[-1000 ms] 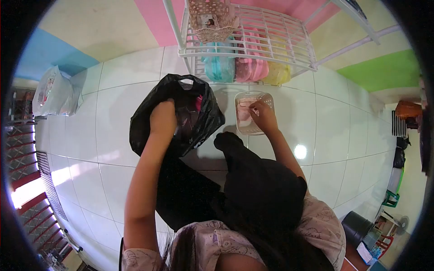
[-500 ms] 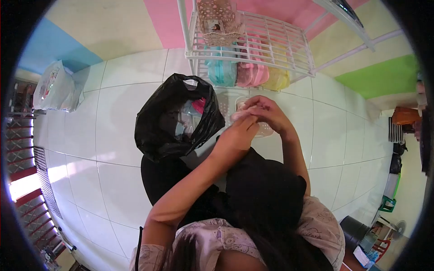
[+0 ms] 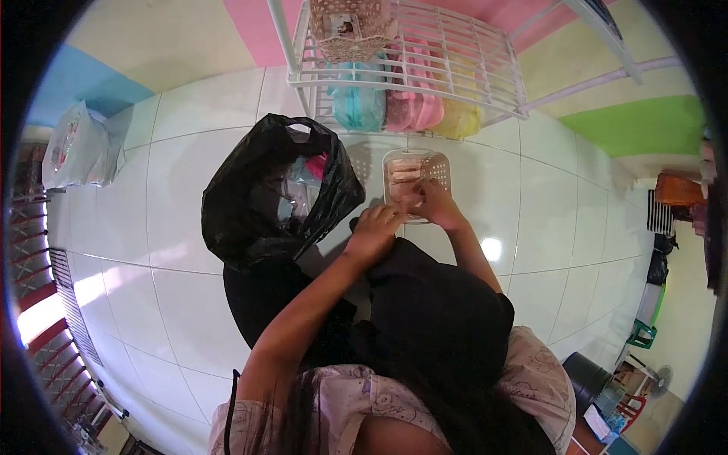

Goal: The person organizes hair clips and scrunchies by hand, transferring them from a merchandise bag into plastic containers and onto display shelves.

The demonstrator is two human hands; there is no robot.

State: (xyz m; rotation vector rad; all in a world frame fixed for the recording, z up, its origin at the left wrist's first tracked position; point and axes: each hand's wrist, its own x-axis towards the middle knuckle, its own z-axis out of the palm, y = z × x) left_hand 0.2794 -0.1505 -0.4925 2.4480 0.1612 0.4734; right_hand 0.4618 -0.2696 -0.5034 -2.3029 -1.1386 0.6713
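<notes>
A pale perforated plastic basket [image 3: 442, 168] stands on the floor in front of me, holding several pinkish rolled or folded pieces [image 3: 407, 168] lined up along its far left side. My right hand [image 3: 434, 205] reaches over the basket's near half, its fingers bent down and pinched together among the pink pieces. Close beside it, at the near left corner, my left hand [image 3: 375, 230] has its fingers drawn together, the tips almost meeting the right fingertips. What the fingertips hold is too small to make out. Left of the hands, a black plastic bag [image 3: 227, 205] gapes open with clear-wrapped items inside.
Behind the basket stands a white wire rack [image 3: 474, 83] with teal [image 3: 359, 102], pink [image 3: 413, 106] and yellow [image 3: 459, 110] bags below and a brown dotted basket [image 3: 345, 38] on top. A white plastic bag [image 3: 80, 152] sits far left. A dark bin [image 3: 586, 379] is at lower right.
Both hands have come down and nearer to me, and the basket with its pink pieces shows much more. The pale pink item held between the hands before is no longer distinct. The view has shifted slightly.
</notes>
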